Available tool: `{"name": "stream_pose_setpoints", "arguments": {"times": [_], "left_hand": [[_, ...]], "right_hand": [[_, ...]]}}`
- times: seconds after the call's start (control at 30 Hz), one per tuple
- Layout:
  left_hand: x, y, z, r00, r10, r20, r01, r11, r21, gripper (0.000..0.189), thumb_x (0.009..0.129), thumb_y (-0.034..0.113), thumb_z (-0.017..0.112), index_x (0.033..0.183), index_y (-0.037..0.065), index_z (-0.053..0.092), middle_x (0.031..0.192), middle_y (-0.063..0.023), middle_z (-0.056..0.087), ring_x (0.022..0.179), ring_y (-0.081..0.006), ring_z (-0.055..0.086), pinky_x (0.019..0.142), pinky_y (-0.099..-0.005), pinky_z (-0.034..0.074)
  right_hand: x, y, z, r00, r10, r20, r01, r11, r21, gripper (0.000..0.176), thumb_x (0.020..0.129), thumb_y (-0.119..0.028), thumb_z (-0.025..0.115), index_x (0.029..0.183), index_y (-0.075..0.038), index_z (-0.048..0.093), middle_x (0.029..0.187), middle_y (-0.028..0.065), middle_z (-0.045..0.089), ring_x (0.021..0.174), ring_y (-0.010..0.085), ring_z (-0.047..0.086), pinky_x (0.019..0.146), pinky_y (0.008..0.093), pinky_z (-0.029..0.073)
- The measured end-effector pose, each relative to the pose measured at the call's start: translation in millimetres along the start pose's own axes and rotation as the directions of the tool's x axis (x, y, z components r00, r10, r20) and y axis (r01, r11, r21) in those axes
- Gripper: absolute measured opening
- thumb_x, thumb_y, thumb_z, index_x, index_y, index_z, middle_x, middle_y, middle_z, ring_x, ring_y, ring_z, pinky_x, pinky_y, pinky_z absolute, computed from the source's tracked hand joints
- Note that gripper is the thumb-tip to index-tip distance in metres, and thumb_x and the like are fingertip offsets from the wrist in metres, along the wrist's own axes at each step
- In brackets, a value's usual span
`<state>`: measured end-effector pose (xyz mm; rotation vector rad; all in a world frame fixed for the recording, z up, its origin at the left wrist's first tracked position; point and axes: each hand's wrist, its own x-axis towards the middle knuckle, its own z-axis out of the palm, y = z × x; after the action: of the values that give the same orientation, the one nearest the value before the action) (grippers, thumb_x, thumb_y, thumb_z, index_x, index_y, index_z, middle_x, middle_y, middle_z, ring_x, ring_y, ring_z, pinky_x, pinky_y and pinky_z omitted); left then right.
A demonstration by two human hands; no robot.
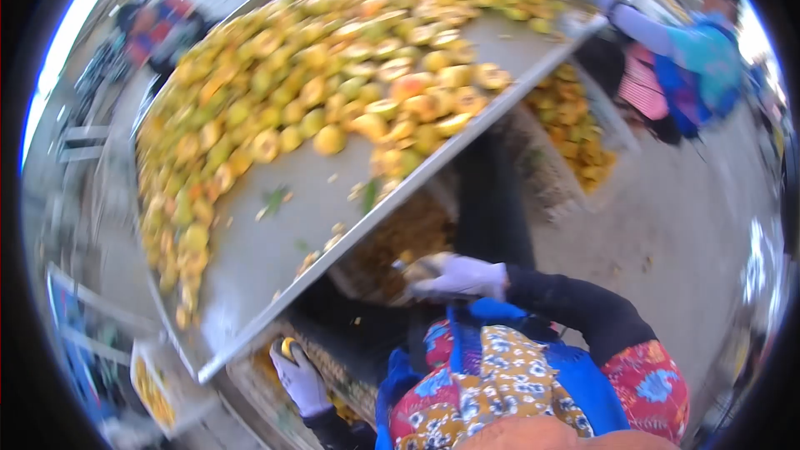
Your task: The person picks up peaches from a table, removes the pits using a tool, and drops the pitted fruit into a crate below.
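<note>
Left hand, in a white glove, sits just below the near edge of the metal table, fingers curled round a yellow fruit. It has that fruit held firmly from underneath. Right hand, gloved too with a black sleeve behind it, is also below the table edge, further along it. It's closed round a small greyish object, which is too blurred to name. Between that hand and the table edge sits a basket full of brownish-yellow pieces. On the table, a big heap of fruit, yellow and green, covers the far side, and the near strip of metal is bare apart from scraps. At the table's far corner a co-worker in blue reaches a gloved hand onto the pile, with a crate of fruit under that end.
</note>
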<state>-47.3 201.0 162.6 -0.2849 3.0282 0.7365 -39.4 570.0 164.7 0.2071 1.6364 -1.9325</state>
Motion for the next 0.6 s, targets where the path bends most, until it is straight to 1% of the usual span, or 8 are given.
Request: {"name": "stream_pose_setpoints", "arguments": {"times": [0.1, 0.17, 0.23, 0.27, 0.37, 0.43, 0.57, 0.6], "left_hand": [[-9.2, -42.6, -51.8, 0.971, -0.107, -0.216, 0.203, 0.846, 0.493, 0.069, 0.095, 0.04, 0.061, 0.142, -0.005, 0.038, 0.138, -0.0374, 0.04, 0.126, -0.0506, 0.045, 0.105, -0.0523, 0.039], [21.7, -26.2, -84.4, 0.973, -0.019, -0.229, 0.111, 0.91, 0.4, 0.062, 0.095, 0.035, 0.061, 0.141, -0.002, 0.041, 0.138, -0.0345, 0.042, 0.125, -0.0488, 0.045, 0.105, -0.0514, 0.039], [72.3, 32.9, -95.2, 0.982, 0.096, -0.162, -0.071, 0.986, 0.153, 0.054, 0.095, 0.028, 0.061, 0.136, -0.003, 0.045, 0.134, -0.0272, 0.047, 0.124, -0.0446, 0.047, 0.103, -0.0492, 0.04], [102.0, 44.6, -85.3, 0.957, 0.241, -0.16, -0.184, 0.933, 0.308, 0.053, 0.094, 0.028, 0.062, 0.134, -0.002, 0.046, 0.134, -0.0277, 0.048, 0.124, -0.044, 0.047, 0.102, -0.0485, 0.041], [205.0, 96.4, -45.3, 0.895, 0.44, -0.075, -0.425, 0.892, 0.156, 0.055, 0.093, 0.034, 0.062, 0.134, 0.0, 0.048, 0.133, -0.029, 0.05, 0.123, -0.045, 0.049, 0.102, -0.0483, 0.042], [283.3, 129.0, -9.0, 0.832, 0.551, -0.064, -0.539, 0.831, 0.141, 0.058, 0.091, 0.036, 0.062, 0.137, 0.005, 0.047, 0.127, -0.0265, 0.053, 0.121, -0.0433, 0.051, 0.102, -0.0482, 0.042], [364.7, 203.3, 50.6, 0.9, 0.371, 0.23, -0.402, 0.91, 0.103, 0.065, 0.084, 0.041, 0.064, 0.138, 0.01, 0.047, 0.126, -0.0314, 0.05, 0.113, -0.0464, 0.056, 0.098, -0.0477, 0.047], [364.7, 208.0, 75.9, 0.907, 0.394, 0.151, -0.417, 0.893, 0.172, 0.062, 0.081, 0.033, 0.068, 0.135, 0.009, 0.049, 0.127, -0.0343, 0.048, 0.111, -0.048, 0.057, 0.097, -0.0475, 0.048]], "right_hand": [[-1.8, -31.1, -15.2, 0.934, -0.306, -0.184, 0.195, 0.87, -0.453, 0.035, 0.087, -0.025, 0.072, 0.108, 0.0, 0.059, 0.086, 0.0089, 0.067, 0.076, 0.0161, 0.06, 0.075, 0.0332, 0.051], [9.5, -63.1, -22.0, 0.794, -0.557, -0.244, 0.31, 0.715, -0.626, 0.031, 0.084, -0.02, 0.073, 0.104, -0.002, 0.058, 0.086, 0.0189, 0.066, 0.079, 0.028, 0.066, 0.075, 0.0363, 0.051], [23.9, -85.7, -60.6, 0.696, -0.649, -0.309, 0.288, 0.645, -0.708, 0.03, 0.084, -0.01, 0.071, 0.11, 0.0, 0.061, 0.08, 0.0097, 0.063, 0.073, 0.0143, 0.058, 0.072, 0.0312, 0.05], [32.6, -104.1, -72.0, 0.579, -0.762, -0.29, 0.325, 0.542, -0.775, 0.031, 0.083, -0.012, 0.07, 0.11, 0.0, 0.06, 0.086, 0.021, 0.067, 0.079, 0.0357, 0.067, 0.072, 0.0388, 0.052], [69.5, -139.5, -129.8, 0.445, -0.86, -0.251, 0.193, 0.365, -0.911, 0.035, 0.082, -0.012, 0.069, 0.115, -0.001, 0.061, 0.104, 0.0204, 0.066, 0.096, 0.0372, 0.065, 0.084, 0.0405, 0.051], [103.8, -164.6, -161.1, 0.5, -0.814, -0.296, 0.072, 0.38, -0.922, 0.036, 0.084, -0.019, 0.068, 0.115, -0.001, 0.061, 0.105, 0.0194, 0.066, 0.099, 0.0363, 0.064, 0.087, 0.0418, 0.05], [189.2, -195.3, -205.1, 0.561, -0.743, -0.365, 0.136, 0.517, -0.845, 0.049, 0.085, -0.03, 0.069, 0.126, -0.004, 0.061, 0.122, 0.0211, 0.063, 0.113, 0.0367, 0.061, 0.095, 0.0395, 0.048], [209.1, -204.4, -206.5, 0.615, -0.691, -0.381, 0.148, 0.575, -0.805, 0.052, 0.085, -0.033, 0.068, 0.128, -0.004, 0.06, 0.127, 0.0211, 0.062, 0.116, 0.0362, 0.06, 0.097, 0.0392, 0.047]]}}
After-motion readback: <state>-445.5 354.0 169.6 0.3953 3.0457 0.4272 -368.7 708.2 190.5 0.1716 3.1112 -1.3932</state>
